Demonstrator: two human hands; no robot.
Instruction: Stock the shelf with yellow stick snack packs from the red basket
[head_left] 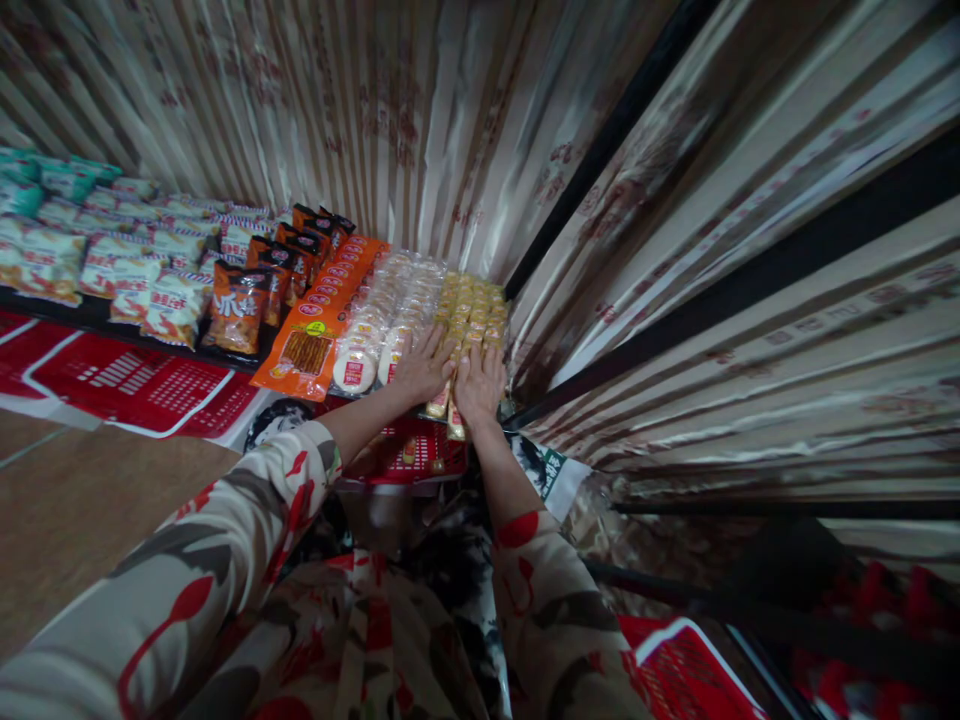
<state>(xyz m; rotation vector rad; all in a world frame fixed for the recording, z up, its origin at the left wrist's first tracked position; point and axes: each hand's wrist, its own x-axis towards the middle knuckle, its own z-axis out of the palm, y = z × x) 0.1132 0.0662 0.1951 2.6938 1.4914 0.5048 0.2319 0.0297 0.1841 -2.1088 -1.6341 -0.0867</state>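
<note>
Both my hands lie at the front of several rows of small gold-wrapped snacks (472, 300) at the right end of the shelf. My left hand (424, 370) rests with its fingers spread, on the left edge of the gold rows and beside the clear-wrapped round white crackers (355, 366). My right hand (480, 385) lies flat on the front gold packs, its fingers stretched forward. A couple of gold packs (454, 420) poke out below and between the hands. The packs directly under my palms are hidden.
Left of the crackers lie an orange snack bag (307, 350), orange-and-black bags (238, 305) and several white bags (176, 305). A red basket (397, 455) sits below the shelf front. Black poles (600, 150) and a pleated patterned curtain (465, 120) stand behind and right.
</note>
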